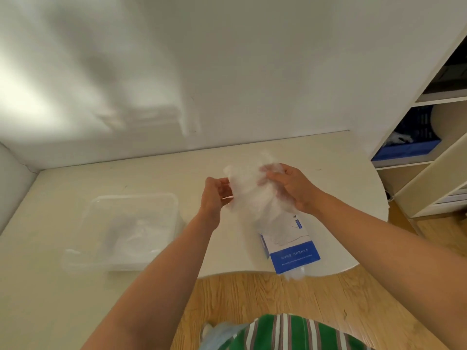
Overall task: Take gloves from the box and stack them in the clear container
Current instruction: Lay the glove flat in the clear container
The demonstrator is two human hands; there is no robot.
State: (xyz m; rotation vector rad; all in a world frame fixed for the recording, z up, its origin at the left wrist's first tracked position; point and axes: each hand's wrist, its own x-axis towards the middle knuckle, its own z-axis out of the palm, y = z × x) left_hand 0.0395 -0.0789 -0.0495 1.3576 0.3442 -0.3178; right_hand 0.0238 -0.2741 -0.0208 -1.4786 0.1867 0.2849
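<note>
A thin clear plastic glove [249, 188] is stretched in the air above the table between both hands. My left hand [216, 195] pinches its left edge, and my right hand [290, 185] grips its right side with curled fingers. Below the right hand, the white-and-blue glove box [290, 245] lies on the table near the front edge, with a bit of glove film sticking out of its near end. The clear container [161, 205] sits on the table to the left, with several clear gloves [136, 236] lying in it.
The cream table [63, 286] meets a white wall at the back and left. Its front edge curves away over a wooden floor [278, 294]. A white shelf unit [429, 157] with a blue bin stands at the right.
</note>
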